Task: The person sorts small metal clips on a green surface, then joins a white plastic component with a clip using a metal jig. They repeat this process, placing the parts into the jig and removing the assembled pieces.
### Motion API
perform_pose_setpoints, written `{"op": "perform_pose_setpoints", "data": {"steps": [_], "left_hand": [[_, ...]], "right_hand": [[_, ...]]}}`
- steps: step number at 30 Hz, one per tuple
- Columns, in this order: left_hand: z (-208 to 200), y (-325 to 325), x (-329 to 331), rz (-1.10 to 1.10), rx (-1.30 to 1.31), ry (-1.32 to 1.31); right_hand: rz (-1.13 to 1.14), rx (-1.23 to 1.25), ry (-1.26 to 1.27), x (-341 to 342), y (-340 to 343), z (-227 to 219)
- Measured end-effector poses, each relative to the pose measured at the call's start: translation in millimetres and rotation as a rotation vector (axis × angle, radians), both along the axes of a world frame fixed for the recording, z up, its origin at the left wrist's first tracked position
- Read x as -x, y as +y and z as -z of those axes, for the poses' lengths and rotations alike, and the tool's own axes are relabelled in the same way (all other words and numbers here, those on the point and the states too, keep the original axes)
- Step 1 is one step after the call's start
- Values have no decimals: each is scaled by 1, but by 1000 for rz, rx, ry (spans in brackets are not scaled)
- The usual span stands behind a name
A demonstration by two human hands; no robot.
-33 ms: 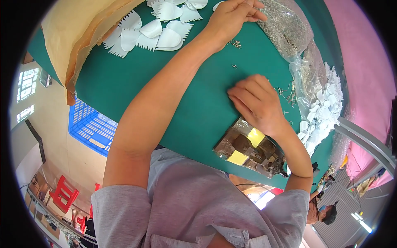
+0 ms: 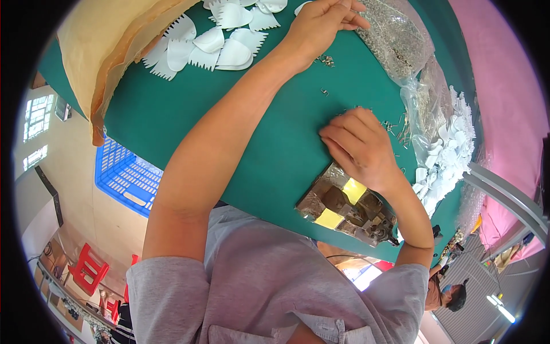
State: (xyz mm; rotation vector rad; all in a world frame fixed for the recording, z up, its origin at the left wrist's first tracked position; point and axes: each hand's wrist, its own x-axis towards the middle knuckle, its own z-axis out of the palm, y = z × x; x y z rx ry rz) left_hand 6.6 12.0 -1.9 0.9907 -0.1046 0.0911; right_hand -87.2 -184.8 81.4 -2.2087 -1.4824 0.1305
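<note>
My left hand [image 2: 321, 26] reaches across the green table [image 2: 275, 123] to the top edge of the view. Its fingers are loosely bent and apart, beside a clear bag [image 2: 395, 43] of small metal clips, and nothing shows between them. Closer in, my right hand [image 2: 362, 146] is closed, fingers and thumb drawn together. Whatever it may hold is hidden. Small loose clips [image 2: 325, 61] lie below my left hand. Under my right wrist sits a metal device [image 2: 338, 200] with a clear cover and yellow patches.
White toothed plastic pieces [image 2: 232, 51] lie at the far left, beside a brown paper sack [image 2: 109, 51]. More white pieces [image 2: 444, 157] are heaped at right, near a grey metal bar [image 2: 504, 195]. A blue crate [image 2: 123, 178] stands left. A person [image 2: 450, 295] is at lower right.
My right hand has shifted slightly right and toward me. My left hand has not visibly moved.
</note>
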Motion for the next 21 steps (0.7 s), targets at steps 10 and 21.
{"op": "perform_pose_setpoints", "data": {"steps": [10,21], "left_hand": [[-10,1,4,20,9,25],[-10,3,4,3,-10,45]], "right_hand": [[178,-24,-115,-33,20,13],[337,-189,-183,-58,48,24]]}}
